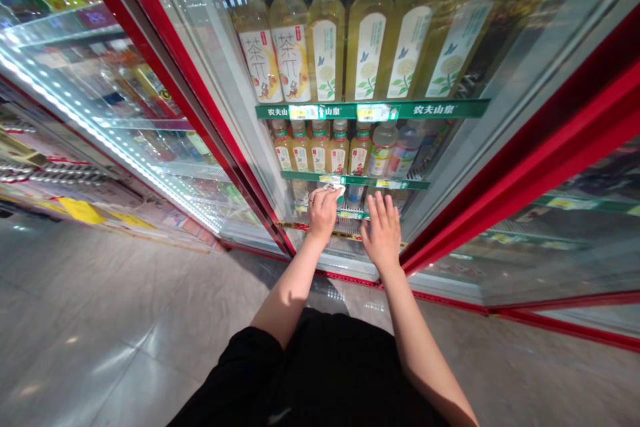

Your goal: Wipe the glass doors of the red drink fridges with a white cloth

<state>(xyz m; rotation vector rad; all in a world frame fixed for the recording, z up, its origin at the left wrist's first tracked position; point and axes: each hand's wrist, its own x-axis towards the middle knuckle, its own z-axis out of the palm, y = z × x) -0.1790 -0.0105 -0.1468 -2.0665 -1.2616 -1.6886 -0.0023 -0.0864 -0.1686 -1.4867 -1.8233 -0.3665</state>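
Observation:
My left hand (324,215) is closed on a small white cloth or tissue (339,189), held up at the glass door (345,247) of a drinks fridge. Only an edge of the white piece shows past the fingers. To its right, my right hand (384,233) lies flat with its fingers stretched out, seemingly on the same glass, and holds nothing. Behind the glass, just above both hands, runs a green shelf strip (360,180) with price tags. Small bottles (319,150) of drink stand on that shelf.
Large tea bottles (370,47) fill the shelf above. Red door frames (520,167) border the glass, and a lit open shelf unit (115,120) stands at the left. Grey tiled floor (100,320) spreads below, and a yellow sheet (83,210) hangs at the left.

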